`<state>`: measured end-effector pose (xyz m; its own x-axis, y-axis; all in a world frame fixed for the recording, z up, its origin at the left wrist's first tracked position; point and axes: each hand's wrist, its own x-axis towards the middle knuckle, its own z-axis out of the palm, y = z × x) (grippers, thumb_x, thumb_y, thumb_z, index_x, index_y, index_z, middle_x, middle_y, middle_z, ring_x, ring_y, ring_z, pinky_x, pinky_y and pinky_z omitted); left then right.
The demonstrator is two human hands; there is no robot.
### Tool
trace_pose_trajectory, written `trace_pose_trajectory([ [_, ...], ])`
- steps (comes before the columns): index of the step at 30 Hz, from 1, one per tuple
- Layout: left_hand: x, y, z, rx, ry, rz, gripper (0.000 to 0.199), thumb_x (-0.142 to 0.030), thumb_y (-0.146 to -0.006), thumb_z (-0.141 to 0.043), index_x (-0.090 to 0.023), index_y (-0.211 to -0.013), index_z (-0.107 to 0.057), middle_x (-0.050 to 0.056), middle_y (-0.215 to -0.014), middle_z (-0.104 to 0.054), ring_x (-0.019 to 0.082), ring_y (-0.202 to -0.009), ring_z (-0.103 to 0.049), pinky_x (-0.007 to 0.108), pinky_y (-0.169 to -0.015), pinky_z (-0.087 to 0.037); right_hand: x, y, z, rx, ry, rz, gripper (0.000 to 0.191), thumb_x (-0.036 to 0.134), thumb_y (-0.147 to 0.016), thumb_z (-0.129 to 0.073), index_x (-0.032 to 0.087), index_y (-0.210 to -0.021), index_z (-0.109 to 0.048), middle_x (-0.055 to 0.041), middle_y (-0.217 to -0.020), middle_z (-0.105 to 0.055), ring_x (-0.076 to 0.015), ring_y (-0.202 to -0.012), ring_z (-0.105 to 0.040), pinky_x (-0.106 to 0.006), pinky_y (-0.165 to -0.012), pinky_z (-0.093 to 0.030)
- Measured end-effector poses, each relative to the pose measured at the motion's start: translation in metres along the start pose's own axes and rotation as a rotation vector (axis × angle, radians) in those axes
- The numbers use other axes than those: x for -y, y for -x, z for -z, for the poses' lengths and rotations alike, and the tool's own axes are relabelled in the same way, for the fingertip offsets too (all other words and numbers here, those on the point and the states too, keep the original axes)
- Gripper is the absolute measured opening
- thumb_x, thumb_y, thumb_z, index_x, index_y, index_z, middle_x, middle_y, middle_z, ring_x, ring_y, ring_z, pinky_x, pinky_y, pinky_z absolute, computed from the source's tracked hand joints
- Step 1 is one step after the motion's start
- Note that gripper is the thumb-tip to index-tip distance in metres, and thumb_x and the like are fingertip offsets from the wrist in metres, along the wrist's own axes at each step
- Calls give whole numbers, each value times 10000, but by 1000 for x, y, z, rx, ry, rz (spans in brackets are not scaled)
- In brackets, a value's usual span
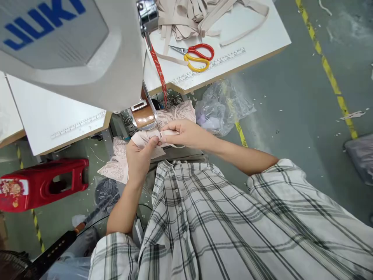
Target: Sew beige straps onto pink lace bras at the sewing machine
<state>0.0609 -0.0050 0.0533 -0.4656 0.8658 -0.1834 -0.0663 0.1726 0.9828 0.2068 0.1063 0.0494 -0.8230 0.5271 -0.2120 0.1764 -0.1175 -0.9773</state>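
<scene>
A pale pink lace garment (118, 165) hangs below the sewing machine (116, 70), its lace spreading out on both sides of my hands. My left hand (140, 157) pinches a smooth fabric part of it between thumb and fingers. Close beside it, my right hand (183, 134) is closed on the same garment, near a narrow band. The fingertips of both hands almost meet just in front of the machine's clear guard (145, 116). Folds of fabric and my own fingers hide the exact spot being gripped.
Scissors with red and yellow handles (198, 57) lie on the white table (256, 35) beside a pile of beige strips (189, 19). A clear plastic bag (224, 109) hangs right of the garment. A red plastic container (43, 184) stands at the left.
</scene>
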Motion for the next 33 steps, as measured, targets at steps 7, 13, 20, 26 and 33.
trace_pose_trajectory([
  [7,-9,10,1,-12,-27,-3,176,-335,-873,-722,-160,-857,-729,40,-819,-733,162,-781,-682,259,-704,-560,13,1,3,-112,304,188,161,273,-858,-632,140,-838,-722,-4,-761,-666,-105,-693,-540,-241,-640,-361],
  [13,10,28,11,-48,451,-9,642,-783,-824,-536,-401,-1340,-554,37,-1327,-653,282,-1159,-660,431,-906,-580,52,-13,23,116,-89,-1,219,347,-779,-702,158,-888,-706,-2,-786,-684,-108,-655,-572,-248,-629,-431],
  [20,10,12,28,-60,192,-610,720,-794,-851,-453,-514,-1503,-332,34,-1404,-609,350,-1371,-513,597,-1118,-402,99,-54,30,343,490,122,117,260,-794,-653,152,-804,-696,17,-691,-615,-101,-656,-502,-251,-638,-343],
  [26,21,-40,84,215,-903,-831,710,-496,-726,-833,-261,-1361,-622,129,-1178,-724,349,-1222,-635,488,-1155,-403,101,-68,29,241,850,206,269,202,-803,-564,172,-555,-465,25,-541,-409,-93,-558,-298,-302,-574,-199],
  [33,31,-69,100,343,-967,-749,567,-445,-747,-832,-334,-1284,-686,83,-1242,-714,326,-1242,-628,455,-1147,-422,103,-66,29,234,832,180,277,193,-808,-582,170,-560,-459,18,-572,-439,-91,-564,-322,-302,-572,-219],
])
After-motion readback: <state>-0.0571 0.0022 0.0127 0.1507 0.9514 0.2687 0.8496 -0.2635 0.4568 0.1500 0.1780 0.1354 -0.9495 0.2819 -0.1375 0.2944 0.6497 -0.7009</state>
